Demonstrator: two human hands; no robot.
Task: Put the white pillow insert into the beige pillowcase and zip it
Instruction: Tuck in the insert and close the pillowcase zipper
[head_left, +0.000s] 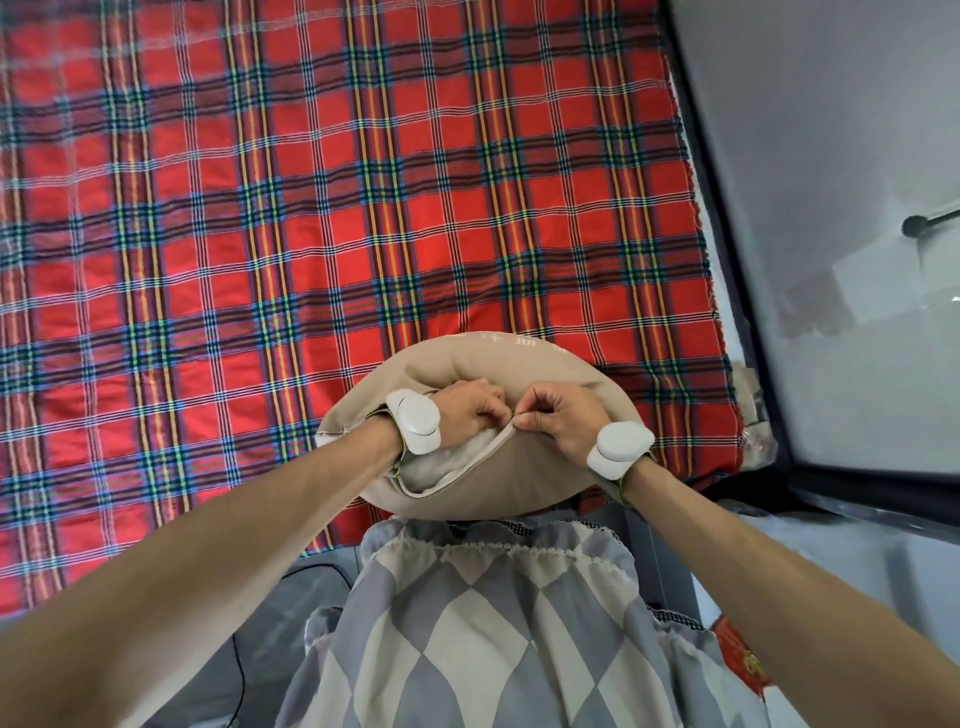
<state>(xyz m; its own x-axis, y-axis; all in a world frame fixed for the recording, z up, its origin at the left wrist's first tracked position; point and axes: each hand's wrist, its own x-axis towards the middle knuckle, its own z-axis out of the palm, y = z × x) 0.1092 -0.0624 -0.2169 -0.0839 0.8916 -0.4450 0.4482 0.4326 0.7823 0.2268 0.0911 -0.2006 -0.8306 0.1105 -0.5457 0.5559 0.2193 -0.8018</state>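
The beige pillowcase (498, 478) lies bulging at the near edge of the bed, right in front of me. Its zipper opening gapes on the left half, and the white pillow insert (441, 465) shows through that gap. My left hand (467, 410) pinches the pillowcase edge just left of the zipper's closed end. My right hand (558, 415) pinches at the same spot from the right, fingertips almost touching the left hand's; the zipper pull itself is too small to make out. Both wrists carry white bands.
A red tartan bedsheet (311, 208) covers the bed beyond the pillow. A dark bed frame edge (737, 260) runs along the right, with grey floor (857, 156) past it. My grey-and-cream patterned garment (493, 623) fills the bottom centre.
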